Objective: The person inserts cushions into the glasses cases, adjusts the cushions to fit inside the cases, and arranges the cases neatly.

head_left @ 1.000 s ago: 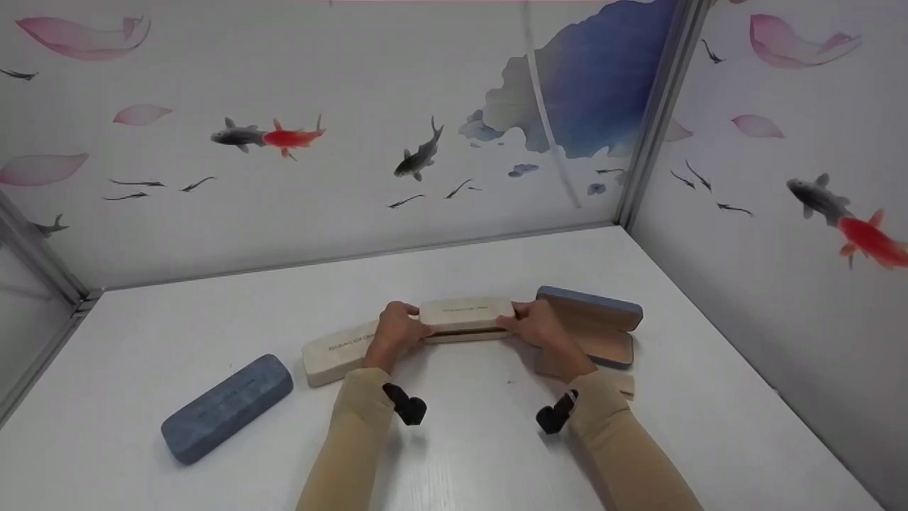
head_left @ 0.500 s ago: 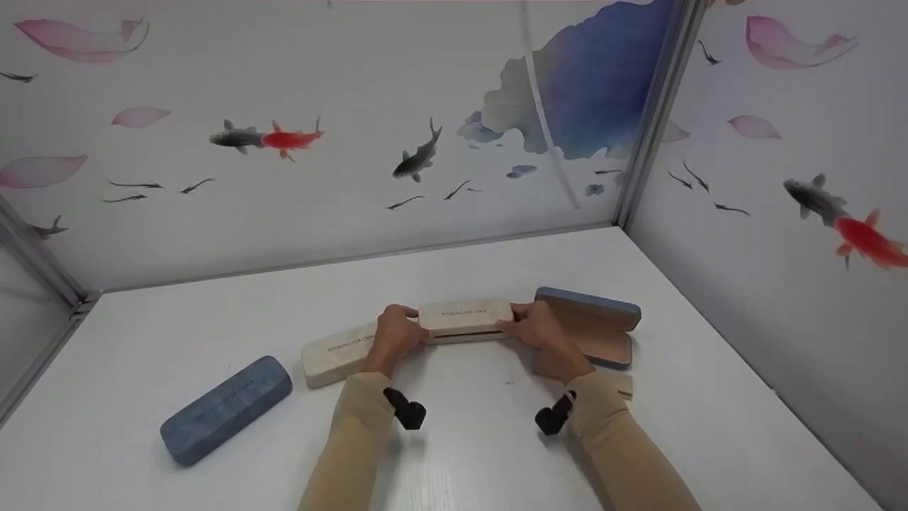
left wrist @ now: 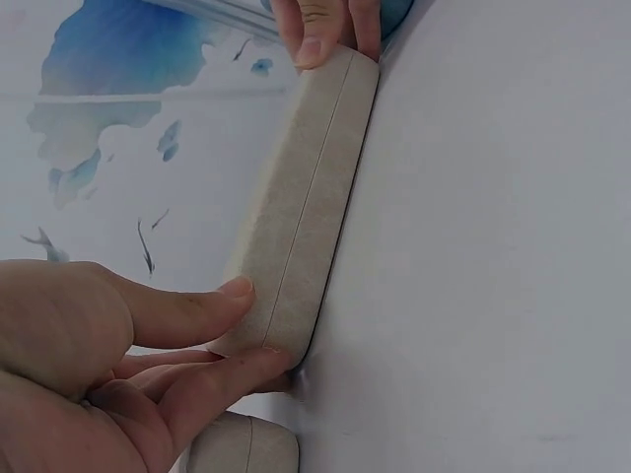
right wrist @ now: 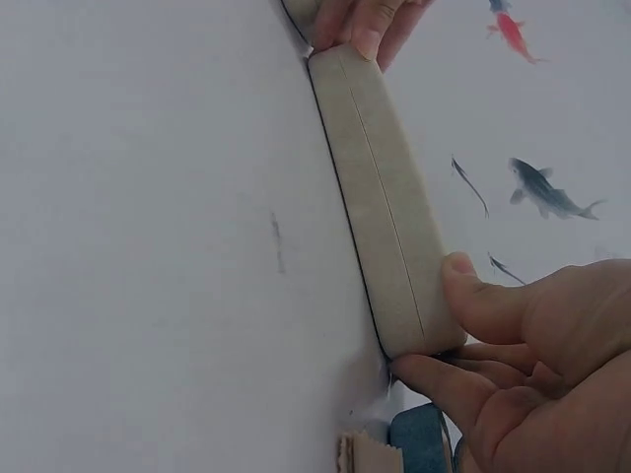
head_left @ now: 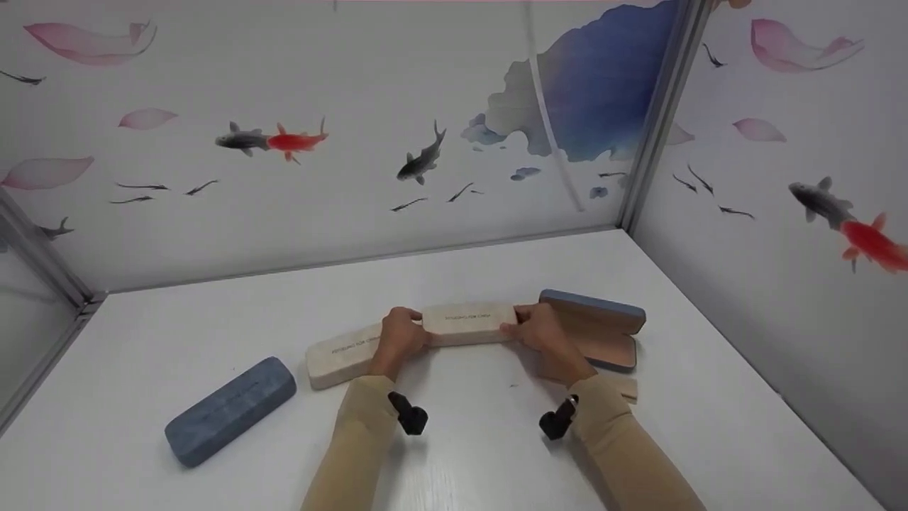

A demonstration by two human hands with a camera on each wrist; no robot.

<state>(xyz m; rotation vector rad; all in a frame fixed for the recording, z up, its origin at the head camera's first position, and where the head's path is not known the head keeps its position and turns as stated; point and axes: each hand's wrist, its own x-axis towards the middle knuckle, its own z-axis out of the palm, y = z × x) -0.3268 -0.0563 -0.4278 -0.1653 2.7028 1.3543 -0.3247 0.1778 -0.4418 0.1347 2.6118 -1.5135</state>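
A cream glasses case [head_left: 469, 325] with printing on its lid lies closed on the table, a thin seam running along its side in both wrist views. My left hand [head_left: 401, 341] pinches its left end, thumb [left wrist: 237, 289] on the lid side and fingers at the lower end. At the opposite end, my right hand [head_left: 547, 339] grips the case in the same way, its thumb [right wrist: 459, 264] against the lid. Right beside the left hand sits a second cream glasses case [head_left: 342, 356], partly covered by that hand.
A blue glasses case [head_left: 230, 411] lies closed at the left. Behind the right hand, another blue glasses case [head_left: 599, 348] stands open with a tan lining. A beige piece with a zigzag edge [right wrist: 373, 453] lies near the right wrist. Printed walls [head_left: 355, 234] border the white table [head_left: 468, 461].
The dark gap along the front of the held cream case has closed; its lid now meets the base. Both hands keep their places at its ends.
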